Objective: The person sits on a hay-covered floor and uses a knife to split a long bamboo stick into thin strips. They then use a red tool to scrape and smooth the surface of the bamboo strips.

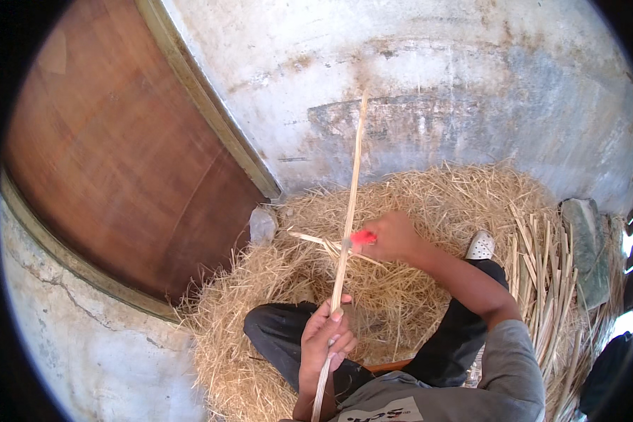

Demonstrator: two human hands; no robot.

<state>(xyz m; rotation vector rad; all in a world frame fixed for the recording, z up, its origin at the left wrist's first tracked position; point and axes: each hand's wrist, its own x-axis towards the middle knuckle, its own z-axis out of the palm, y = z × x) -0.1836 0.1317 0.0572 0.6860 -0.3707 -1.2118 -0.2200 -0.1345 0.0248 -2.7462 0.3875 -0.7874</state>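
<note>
A long, pale bamboo strip (pixel 353 190) runs from near my body up toward the wall, its far end thin. My left hand (pixel 325 335) is closed around its lower part, above my crossed legs. My right hand (pixel 394 238) is wrapped round a red-handled knife (pixel 363 238), smeared by motion. The knife's small greyish blade end meets the strip at about mid-length. Thin shavings (pixel 316 239) stick out crosswise beside the strip there. Hidden by my fingers is most of the handle.
A thick heap of straw-like shavings (pixel 443 204) surrounds my legs. Several cut strips (pixel 541 260) lie at the right, beside a grey stone slab (pixel 587 246). A pale rock (pixel 263 225) sits by the brown door (pixel 133 141); a stained wall (pixel 457 91) stands ahead.
</note>
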